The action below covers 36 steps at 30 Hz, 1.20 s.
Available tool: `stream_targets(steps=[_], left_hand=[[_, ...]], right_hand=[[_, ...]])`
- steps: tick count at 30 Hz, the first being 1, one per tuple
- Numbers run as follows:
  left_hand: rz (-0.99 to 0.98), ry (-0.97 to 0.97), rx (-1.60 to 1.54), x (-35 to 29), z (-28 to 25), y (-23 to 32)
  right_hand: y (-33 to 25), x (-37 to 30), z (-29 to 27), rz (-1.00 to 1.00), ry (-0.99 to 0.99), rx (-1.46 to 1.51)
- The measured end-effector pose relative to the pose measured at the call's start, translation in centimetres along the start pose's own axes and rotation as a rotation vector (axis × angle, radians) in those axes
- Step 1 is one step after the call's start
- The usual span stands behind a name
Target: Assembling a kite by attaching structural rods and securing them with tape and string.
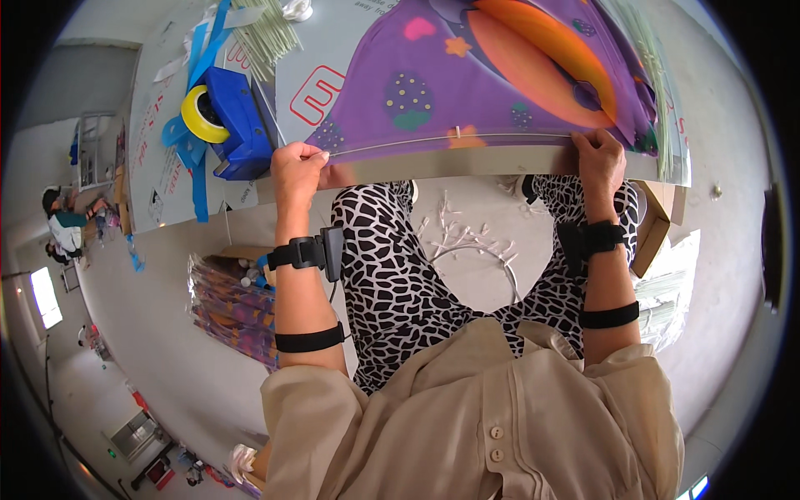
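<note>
A purple printed sheet (367,100), patterned with dark dotted shapes and a large orange form, lies on the table in front of me, like a kite sail. Along its near edge runs a thin pale rod (392,143), which carries a small white fitting (457,132) near its middle. My left hand (297,173) is closed in a pinch at the rod's left end, by the sheet's corner. Toward the other end, my right hand (601,160) pinches the rod at the sheet's edge. The fingers partly hide both gripped spots.
Left of the sheet stands a blue tape dispenser (242,125) with a yellow roll, beside blue strips (198,167). Bundles of thin rods lie at upper left (267,37) and right (654,67). Below are a cardboard box (652,229), small white pieces (457,229) and plastic-wrapped prints (225,304).
</note>
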<state>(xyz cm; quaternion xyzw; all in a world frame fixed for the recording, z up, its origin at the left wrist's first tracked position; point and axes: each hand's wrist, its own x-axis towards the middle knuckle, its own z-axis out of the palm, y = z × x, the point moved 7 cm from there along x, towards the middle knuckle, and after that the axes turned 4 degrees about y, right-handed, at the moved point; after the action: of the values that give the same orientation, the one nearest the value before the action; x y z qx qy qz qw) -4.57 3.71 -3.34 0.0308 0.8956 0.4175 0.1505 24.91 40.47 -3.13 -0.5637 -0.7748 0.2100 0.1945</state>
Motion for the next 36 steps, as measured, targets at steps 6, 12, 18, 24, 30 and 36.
stream_targets(steps=[6,12,18,24,30,36], left_hand=[[0.017,-0.009,0.010,0.6,0.4,-0.5],[0.011,0.004,0.069,0.6,0.4,-0.3],[0.006,-0.004,0.086,0.5,0.6,0.0],[0.025,-0.005,0.119,0.8,0.5,0.1],[-0.054,-0.005,0.118,1.7,0.1,-0.1],[-0.102,-0.110,0.241,2.1,0.5,0.6]], right_hand=[[0.1,0.1,0.1,-0.003,-0.006,0.005],[-0.1,0.1,0.0,-0.012,-0.008,0.012],[0.2,0.3,0.1,-0.013,-0.011,0.004],[-0.1,0.8,0.0,0.006,-0.045,-0.022],[-0.1,1.5,0.2,0.026,-0.100,-0.045],[0.4,2.7,0.6,0.070,-0.199,-0.115]])
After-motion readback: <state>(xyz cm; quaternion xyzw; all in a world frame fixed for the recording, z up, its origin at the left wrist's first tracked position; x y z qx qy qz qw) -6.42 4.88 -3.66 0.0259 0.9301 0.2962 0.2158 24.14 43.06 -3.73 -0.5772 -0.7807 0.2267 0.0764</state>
